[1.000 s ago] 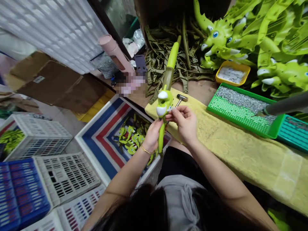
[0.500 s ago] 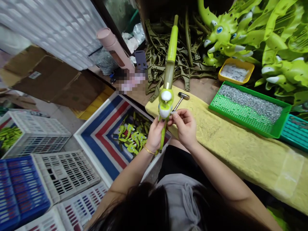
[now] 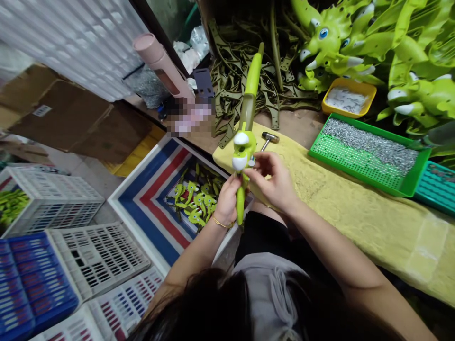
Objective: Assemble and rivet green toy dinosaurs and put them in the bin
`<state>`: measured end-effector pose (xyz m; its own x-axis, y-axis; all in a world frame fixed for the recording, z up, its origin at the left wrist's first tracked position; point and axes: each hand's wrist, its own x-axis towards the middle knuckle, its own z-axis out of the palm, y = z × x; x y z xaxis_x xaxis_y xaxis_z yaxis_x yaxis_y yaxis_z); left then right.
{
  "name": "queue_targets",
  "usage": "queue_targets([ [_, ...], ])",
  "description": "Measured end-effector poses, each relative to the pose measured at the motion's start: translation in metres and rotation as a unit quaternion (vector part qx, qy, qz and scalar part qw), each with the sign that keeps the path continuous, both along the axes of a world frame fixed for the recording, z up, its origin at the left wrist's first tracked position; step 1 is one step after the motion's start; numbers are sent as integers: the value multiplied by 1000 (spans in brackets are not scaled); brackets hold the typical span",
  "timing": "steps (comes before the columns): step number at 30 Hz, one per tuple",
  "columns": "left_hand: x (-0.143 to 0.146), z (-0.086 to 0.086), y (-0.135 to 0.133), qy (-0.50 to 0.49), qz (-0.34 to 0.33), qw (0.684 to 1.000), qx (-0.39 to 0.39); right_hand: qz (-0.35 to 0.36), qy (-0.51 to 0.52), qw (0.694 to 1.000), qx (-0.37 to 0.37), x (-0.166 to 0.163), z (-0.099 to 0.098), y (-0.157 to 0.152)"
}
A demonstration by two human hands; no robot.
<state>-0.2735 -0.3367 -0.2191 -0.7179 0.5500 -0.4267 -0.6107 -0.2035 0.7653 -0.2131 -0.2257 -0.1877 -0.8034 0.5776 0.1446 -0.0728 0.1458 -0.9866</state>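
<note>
A long green dinosaur-head toy, with white horn-like tips and an olive middle section, points away from me over the bench edge. My left hand, a gold bracelet at its wrist, is closed around the toy below the head. At the head's right side is my right hand, its thumb and bent fingers against the toy around a small whitish piece. Whether that piece is loose or part of the toy, I cannot tell. Just beyond the right hand, a small hammer lies on the yellow cloth.
Olive curved parts are heaped behind. Green dinosaur parts fill the back right, near a yellow tray and a green tray of metal pins. On the left are a pink bottle, a striped-lined bin and crates.
The toy's far end has dipped nearer to me and its head has turned slightly. My right hand has shifted its fingers along the head's side, spreading thumb and index finger farther apart.
</note>
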Motion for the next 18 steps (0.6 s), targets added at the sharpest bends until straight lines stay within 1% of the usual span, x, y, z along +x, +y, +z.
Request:
queue_targets([
  [2,-1,1,-3,20,-8,1000,-3,16,9,991,131,4,4,8],
  [3,-1,1,-4,31,-9,999,-6,31,11,983,179,5,5,12],
  [4,0,1,-4,40,-10,999,-11,47,10,977,209,5,6,14],
  [5,0,1,-5,47,-10,999,-17,60,9,973,223,5,7,16],
  [7,2,0,-5,58,-11,998,-31,67,23,972,225,4,7,18],
  [11,8,-3,-6,62,-30,997,-39,60,71,976,197,3,8,13],
  [15,7,-1,-13,75,-29,996,-31,67,70,979,178,8,6,13],
  [16,4,0,-16,86,-27,995,-38,55,68,982,168,9,3,15],
  [18,-3,1,-25,118,-25,991,-64,-4,31,989,142,6,-7,22],
])
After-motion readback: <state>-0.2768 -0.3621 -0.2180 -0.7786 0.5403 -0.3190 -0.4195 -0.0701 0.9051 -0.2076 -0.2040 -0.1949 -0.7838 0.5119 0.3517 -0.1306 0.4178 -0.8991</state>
